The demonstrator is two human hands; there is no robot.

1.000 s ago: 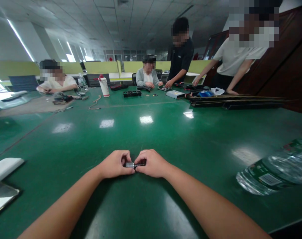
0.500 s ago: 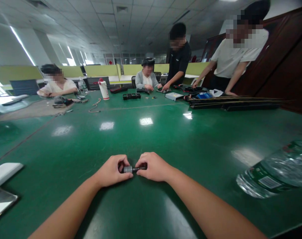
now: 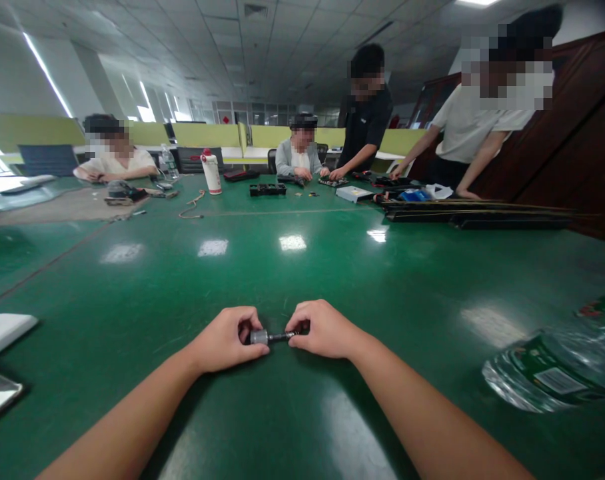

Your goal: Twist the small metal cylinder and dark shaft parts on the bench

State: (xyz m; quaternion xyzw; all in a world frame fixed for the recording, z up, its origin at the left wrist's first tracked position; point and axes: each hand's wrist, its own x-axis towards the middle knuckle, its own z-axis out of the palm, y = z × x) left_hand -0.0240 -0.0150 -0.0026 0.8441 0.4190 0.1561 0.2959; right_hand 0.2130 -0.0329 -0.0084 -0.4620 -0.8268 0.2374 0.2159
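Low over the green table, near its front middle, both my hands hold one small rod-like part. My left hand pinches its thicker grey metal cylinder between thumb and fingers. A thin dark shaft runs from the cylinder to the right, and my right hand grips its far end with thumb and fingertips. A short stretch of the shaft shows between the hands. The ends inside my hands are hidden.
A clear bottle with a green label lies at the right. White objects sit at the left edge. Farther back are a white cup, a black part, long dark strips and several people around the table.
My right hand has moved slightly right, away from my left hand, and more of the dark shaft shows between them. The view has shifted a little.
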